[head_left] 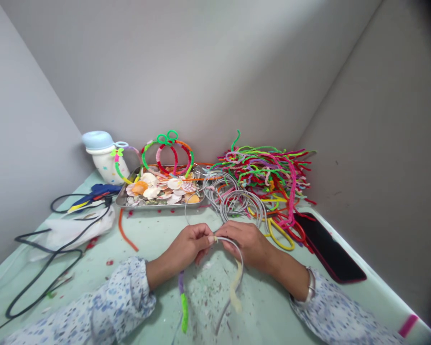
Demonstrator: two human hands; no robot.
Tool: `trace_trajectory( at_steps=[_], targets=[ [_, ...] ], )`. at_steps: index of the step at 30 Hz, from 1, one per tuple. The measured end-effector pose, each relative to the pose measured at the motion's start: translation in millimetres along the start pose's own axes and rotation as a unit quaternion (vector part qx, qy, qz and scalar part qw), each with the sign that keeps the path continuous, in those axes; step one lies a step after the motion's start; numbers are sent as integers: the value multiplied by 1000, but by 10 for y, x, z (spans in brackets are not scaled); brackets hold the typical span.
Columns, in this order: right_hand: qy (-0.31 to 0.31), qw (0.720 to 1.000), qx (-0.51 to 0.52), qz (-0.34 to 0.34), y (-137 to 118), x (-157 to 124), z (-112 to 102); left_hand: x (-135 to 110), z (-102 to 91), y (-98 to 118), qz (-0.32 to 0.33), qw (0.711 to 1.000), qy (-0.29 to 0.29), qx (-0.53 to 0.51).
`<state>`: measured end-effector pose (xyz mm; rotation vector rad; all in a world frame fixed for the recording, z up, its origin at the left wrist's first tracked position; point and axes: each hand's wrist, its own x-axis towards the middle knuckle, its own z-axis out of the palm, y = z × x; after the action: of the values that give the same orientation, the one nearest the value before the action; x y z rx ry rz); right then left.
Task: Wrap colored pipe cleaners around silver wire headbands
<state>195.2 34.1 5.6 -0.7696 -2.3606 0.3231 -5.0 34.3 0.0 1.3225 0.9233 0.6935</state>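
Between the side edges of the pale-green worktop (pixel 153 235), my left hand (pixel 189 244) and right hand (pixel 250 243), fingertips closed, pinch a thin, smooth grey cord (pixel 239 248); a pale-yellow fuzzy strip (pixel 234 291) runs beside it. A firm pinch and snug turns would serve best.

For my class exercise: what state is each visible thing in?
Left hand, pinching gray wire
Right hand, pinching gray wire
Gray wire, curved
Wire coils, loosely looped
Chenille stems, tangled
Chenille hoops, upright
Metal tray, full of seashells
White bottle, lidded
Smartphone, screen dark
Black cable, loosely looped
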Motion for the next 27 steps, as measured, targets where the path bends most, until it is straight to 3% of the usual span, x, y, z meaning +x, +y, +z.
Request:
trace_trajectory(
  at_steps=[14,17,23,25,27],
  targets=[
    [6,995,-70,-67,26,-50,5,26,-41,-6,-13,998,-44,-31],
    [9,999,-28,-33,15,-34,1,23,-37,3,-7,999,-32,-31],
    [-24,984,126,127,-7,-7,25,22,-37,19,-1,1000,-9,-22],
    [-41,978,141,146,7,-1,26,29,-44,9,0,1000,-9,-22],
    [-18,983,111,145,40,7,9,35,-53,-6,2,1000,-10,-26]
  ],
)
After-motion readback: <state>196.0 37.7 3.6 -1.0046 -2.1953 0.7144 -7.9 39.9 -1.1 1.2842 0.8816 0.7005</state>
